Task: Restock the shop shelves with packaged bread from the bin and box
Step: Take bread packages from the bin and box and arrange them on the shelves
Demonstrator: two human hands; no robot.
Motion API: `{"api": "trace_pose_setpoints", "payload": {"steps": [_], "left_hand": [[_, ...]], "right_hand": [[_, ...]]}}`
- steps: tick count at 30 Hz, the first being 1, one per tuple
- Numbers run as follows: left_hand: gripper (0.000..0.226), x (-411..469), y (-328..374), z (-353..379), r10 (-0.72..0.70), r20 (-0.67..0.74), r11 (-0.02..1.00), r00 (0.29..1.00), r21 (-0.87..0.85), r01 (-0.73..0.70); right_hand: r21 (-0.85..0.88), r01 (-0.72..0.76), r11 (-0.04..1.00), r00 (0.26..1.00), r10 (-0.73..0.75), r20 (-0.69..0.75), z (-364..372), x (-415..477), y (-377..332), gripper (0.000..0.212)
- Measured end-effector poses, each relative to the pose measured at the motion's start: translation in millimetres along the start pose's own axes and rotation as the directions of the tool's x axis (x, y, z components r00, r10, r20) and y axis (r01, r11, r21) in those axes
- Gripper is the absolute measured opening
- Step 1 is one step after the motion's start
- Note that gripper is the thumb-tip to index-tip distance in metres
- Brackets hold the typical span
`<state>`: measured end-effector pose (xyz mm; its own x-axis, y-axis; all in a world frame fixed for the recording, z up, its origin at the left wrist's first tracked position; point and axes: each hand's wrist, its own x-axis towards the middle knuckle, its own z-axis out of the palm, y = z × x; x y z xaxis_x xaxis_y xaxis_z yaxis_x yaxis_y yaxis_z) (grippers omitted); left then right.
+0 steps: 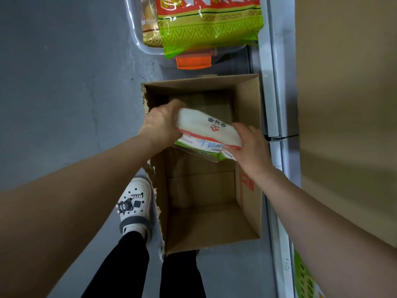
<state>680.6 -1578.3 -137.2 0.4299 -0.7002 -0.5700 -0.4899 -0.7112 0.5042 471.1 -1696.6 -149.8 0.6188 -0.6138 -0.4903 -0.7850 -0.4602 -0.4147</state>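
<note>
Floor: grey concrete (64, 82), with a white shelf edge (272, 104) along the right.
Box: open cardboard box (247, 108) on the floor, its bottom bare.
Bread: stack of white packs (209, 131) held above the box, tilted.
Left hand: left hand (160, 123) grips the stack's left end, fingers curled round it.
Right hand: right hand (250, 145) clasps the right end.
Bin: clear bin (137, 37) beyond the box, holding a green-and-red bag (210, 29).
Foot: white clog (135, 205) just left of the box.
</note>
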Motion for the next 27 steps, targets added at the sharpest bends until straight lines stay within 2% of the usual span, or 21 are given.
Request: {"api": "trace_pose_setpoints", "payload": {"steps": [4,7,10,13,17,21,24,27], "left_hand": [[0.068,10.3,3.2,9.6,-0.1,-0.069,0.969,0.993,-0.233,0.081],[0.051,7.8,-1.5,22.0,-0.188,0.0,0.939,0.982,-0.292,0.18],[0.033,-2.5,-10.0,31.5,-0.187,-0.024,0.963,0.982,-0.203,0.179],[0.02,-13.0,-12.2,32.8,-0.186,-0.084,0.973,0.979,-0.158,0.171],[0.021,-23.9,-0.6,18.3,-0.149,-0.089,0.976,0.985,-0.171,0.132],[0.02,-30.2,14.7,-8.3,-0.132,-0.07,0.976,0.989,-0.181,0.117],[0.021,-35.3,23.8,-29.1,-0.153,-0.052,0.968,0.987,-0.21,0.138],[0.022,-44.3,32.5,-49.4,-0.17,-0.025,0.958,0.985,-0.24,0.159]], "right_hand": [[0.232,-0.064,0.971,0.974,0.112,-0.197,10.5,-7.2,-7.5,0.066],[0.237,-0.092,0.967,0.935,0.166,-0.314,22.5,-15.7,-15.6,0.06],[0.27,-0.175,0.947,0.916,0.257,-0.307,40.2,-32.5,-15.7,0.055],[0.375,-0.211,0.903,0.902,0.328,-0.282,46.2,-45.9,-16.8,0.048],[0.495,-0.253,0.831,0.871,0.418,-0.257,24.6,-56.4,-21.3,0.046],[0.752,-0.295,0.59,0.803,0.579,-0.14,-3.4,-60.0,-27.9,0.067],[0.821,-0.323,0.47,0.75,0.657,-0.081,-26.6,-56.6,-36.7,0.062],[0.911,-0.306,0.277,0.821,0.562,0.105,-39.5,-56.0,-46.1,0.061]]}}
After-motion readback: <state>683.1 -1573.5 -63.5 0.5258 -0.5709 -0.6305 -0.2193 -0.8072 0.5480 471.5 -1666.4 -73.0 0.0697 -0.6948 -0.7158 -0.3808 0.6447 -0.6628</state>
